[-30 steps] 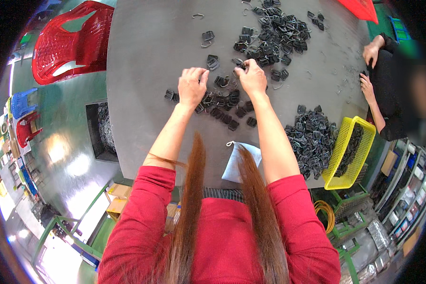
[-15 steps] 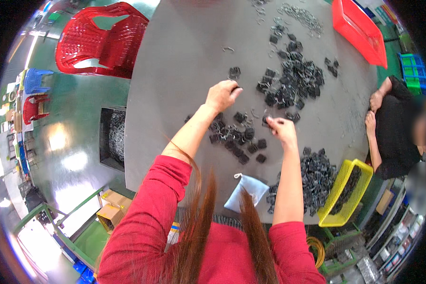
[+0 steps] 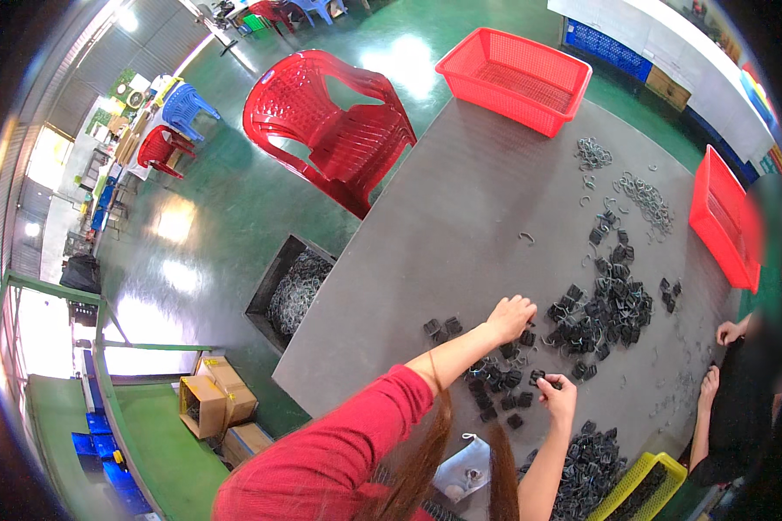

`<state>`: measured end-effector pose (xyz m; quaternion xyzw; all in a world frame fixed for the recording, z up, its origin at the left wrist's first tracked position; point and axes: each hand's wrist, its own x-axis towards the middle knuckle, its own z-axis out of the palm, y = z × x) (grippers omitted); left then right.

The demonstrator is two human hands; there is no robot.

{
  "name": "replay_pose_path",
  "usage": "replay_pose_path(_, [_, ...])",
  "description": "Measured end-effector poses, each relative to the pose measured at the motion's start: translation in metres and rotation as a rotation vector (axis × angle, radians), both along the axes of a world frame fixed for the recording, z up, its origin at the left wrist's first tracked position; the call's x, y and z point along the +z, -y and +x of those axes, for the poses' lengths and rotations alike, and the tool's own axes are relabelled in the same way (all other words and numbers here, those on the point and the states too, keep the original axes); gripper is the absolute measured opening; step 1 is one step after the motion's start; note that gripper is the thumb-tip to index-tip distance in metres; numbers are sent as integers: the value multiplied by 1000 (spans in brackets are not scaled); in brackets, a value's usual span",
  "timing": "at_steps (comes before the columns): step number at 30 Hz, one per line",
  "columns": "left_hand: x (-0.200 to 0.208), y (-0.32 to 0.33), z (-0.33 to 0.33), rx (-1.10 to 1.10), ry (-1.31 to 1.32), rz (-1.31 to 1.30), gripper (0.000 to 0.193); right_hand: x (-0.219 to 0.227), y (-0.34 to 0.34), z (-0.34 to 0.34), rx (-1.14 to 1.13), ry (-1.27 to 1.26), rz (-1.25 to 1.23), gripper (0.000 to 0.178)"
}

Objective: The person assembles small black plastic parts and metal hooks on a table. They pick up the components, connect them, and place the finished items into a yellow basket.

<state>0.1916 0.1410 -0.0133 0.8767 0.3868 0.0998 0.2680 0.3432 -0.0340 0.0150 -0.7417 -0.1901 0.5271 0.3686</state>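
My left hand point(image 3: 513, 319) is over the middle of the table, its fingers curled down; what they hold, if anything, is hidden. A black piece point(image 3: 527, 337) shows just below its fingertips. Nearer to me, my right hand point(image 3: 558, 399) pinches a small black block point(image 3: 538, 378) between thumb and fingers. A loose group of similar black blocks point(image 3: 483, 401) lies between and left of the hands. Beyond them is a larger heap of black blocks with metal hooks point(image 3: 613, 304) among them. A single metal hook point(image 3: 526, 237) lies apart, farther off.
Red baskets point(image 3: 513, 113) point(image 3: 712, 217) stand at the table's far edges. Close to me are a pale pouch point(image 3: 462, 469), a dark heap point(image 3: 586, 464) and a yellow basket point(image 3: 639, 486). A co-worker's hands point(image 3: 711, 382) rest at the right. A red chair point(image 3: 330, 122) and a bin of metal parts point(image 3: 295, 295) stand left.
The view has swung left and up, bringing a second red basket in. My left hand has closed over the spot where a lone black block lay. My right hand still pinches its block.
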Motion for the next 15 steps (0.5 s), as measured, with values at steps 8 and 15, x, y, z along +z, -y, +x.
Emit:
replay_pose_path(8, [29,15,-59,244,432,-416,16,-20,25,3,195,558,93,25])
replay_pose_path(15, [54,2,-105,548,699,-1220,18,13,24,3,27,19,23,24])
